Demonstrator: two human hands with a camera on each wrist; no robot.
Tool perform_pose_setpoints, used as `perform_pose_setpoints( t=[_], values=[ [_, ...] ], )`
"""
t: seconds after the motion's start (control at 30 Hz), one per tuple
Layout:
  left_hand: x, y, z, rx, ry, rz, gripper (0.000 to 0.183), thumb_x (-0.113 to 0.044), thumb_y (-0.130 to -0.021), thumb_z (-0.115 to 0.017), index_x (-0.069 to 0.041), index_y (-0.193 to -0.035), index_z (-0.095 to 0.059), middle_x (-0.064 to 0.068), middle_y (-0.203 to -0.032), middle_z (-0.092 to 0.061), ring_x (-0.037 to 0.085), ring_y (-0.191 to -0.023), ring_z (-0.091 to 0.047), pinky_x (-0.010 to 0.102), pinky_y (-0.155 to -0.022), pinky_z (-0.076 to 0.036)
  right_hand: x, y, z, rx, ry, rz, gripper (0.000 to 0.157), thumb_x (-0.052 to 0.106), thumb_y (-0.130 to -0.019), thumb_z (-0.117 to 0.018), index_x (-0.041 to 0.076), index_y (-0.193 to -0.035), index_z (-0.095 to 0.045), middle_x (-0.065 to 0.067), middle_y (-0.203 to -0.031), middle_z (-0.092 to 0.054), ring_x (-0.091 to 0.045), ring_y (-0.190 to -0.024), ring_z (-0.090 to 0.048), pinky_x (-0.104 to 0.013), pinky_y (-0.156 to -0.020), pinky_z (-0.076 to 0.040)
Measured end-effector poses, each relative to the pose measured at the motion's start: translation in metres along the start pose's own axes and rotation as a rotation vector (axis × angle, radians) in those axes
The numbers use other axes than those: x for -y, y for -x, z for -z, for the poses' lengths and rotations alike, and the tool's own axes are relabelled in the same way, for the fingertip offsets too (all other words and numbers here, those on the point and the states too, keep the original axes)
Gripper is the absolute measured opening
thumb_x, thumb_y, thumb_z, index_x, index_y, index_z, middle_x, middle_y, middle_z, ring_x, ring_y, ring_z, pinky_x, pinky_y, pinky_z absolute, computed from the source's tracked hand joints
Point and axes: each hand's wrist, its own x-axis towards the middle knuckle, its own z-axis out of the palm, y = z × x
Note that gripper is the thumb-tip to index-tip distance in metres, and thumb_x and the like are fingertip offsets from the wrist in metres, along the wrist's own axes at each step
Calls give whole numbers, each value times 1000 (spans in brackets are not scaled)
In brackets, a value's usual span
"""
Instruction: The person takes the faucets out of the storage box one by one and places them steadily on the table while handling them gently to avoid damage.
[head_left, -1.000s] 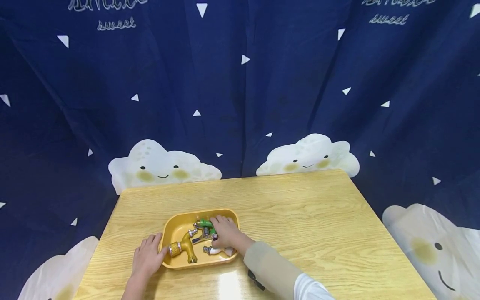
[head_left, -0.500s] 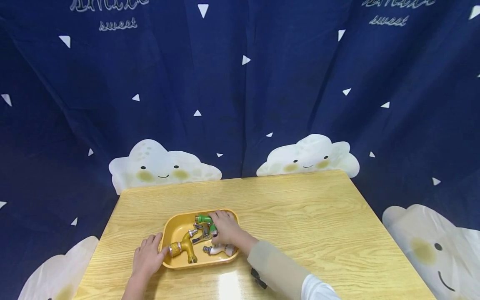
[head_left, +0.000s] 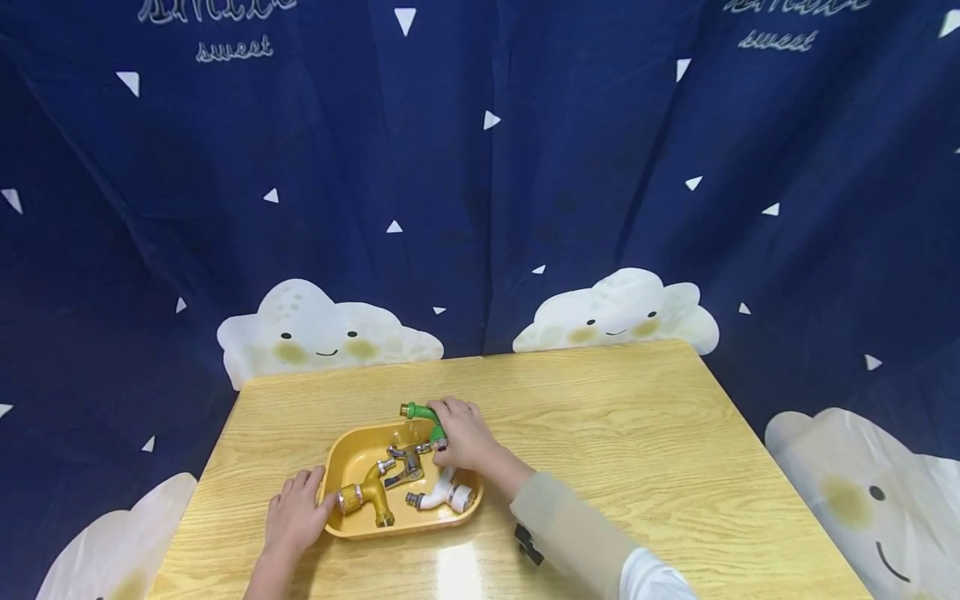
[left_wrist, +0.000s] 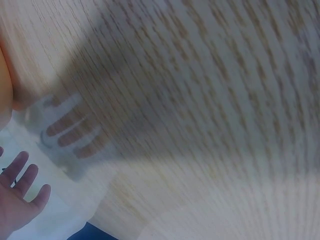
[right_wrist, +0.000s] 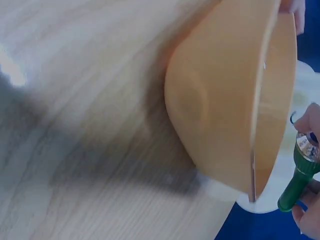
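Observation:
In the head view my right hand (head_left: 467, 437) grips a green faucet (head_left: 424, 412), raised at the back right rim of the yellow tray (head_left: 408, 528). The right wrist view shows the faucet's green handle (right_wrist: 296, 189) and shiny metal collar between thumb and fingers. My left hand (head_left: 295, 510) rests at the tray's left rim, its thumb over the edge close to a gold faucet (head_left: 372, 492); in the left wrist view its fingers (left_wrist: 26, 179) are spread and loose. A chrome faucet (head_left: 409, 468) lies mid-tray, and a white faucet (head_left: 437, 498) at the right front.
The tray stands on the left part of a wooden table (head_left: 600, 450). Behind the table hangs a dark blue curtain (head_left: 570, 192) with clouds and triangles. A black strap piece (head_left: 528, 545) shows under the right forearm.
My right hand has lifted the green faucet from inside the tray up toward the back rim, uncovering the white faucet. The left hand has stayed at the left rim.

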Motion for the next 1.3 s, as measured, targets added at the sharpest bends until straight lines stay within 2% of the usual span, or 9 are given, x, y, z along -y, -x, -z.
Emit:
perform_pose_setpoints(
  t=[0.23, 0.4, 0.57, 0.9, 1.3],
  values=[
    [1, -1, -1, -7, -3, -4, 52, -32, -89, -50, -4, -132, -42, 23, -124, -46, 42, -116, -38, 63, -89, -32, -23, -2, 11, -92, -53, -79, 82, 29, -63, -75, 11, -134, -39, -9, -125, -48, -24, -115, -46, -44, -100, -31],
    [1, 0, 0, -2, 0, -3, 53, -33, -89, -50, -4, -133, -41, 22, -125, -46, 42, -117, -38, 64, -89, -31, -43, -3, 10, -196, -92, -120, 82, 26, -60, -77, 10, -131, -42, -9, -121, -50, -24, -112, -47, -46, -99, -32],
    [0, 1, 0, 9, 2, 3, 54, -34, -89, -49, -4, -133, -41, 23, -126, -46, 42, -117, -38, 64, -90, -31, -62, 0, 8, -247, -102, -201, 82, 25, -58, -77, 7, -131, -43, -12, -122, -50, -27, -114, -46, -47, -99, -32],
    [0, 0, -1, -2, 4, 7, 55, -33, -89, -50, -3, -134, -41, 24, -126, -45, 43, -118, -37, 64, -91, -30, -88, 14, -5, -234, -133, -355, 78, 22, -63, -77, 6, -131, -42, -16, -123, -48, -30, -112, -46, -49, -99, -30],
    [-1, 0, -1, -16, 8, 10, 54, -32, -88, -50, -3, -133, -42, 23, -126, -46, 42, -117, -38, 64, -90, -31, -106, 29, -23, -196, -114, -391, 74, 18, -64, -72, 2, -130, -43, -20, -120, -48, -33, -109, -48, -50, -97, -33]
  ],
)
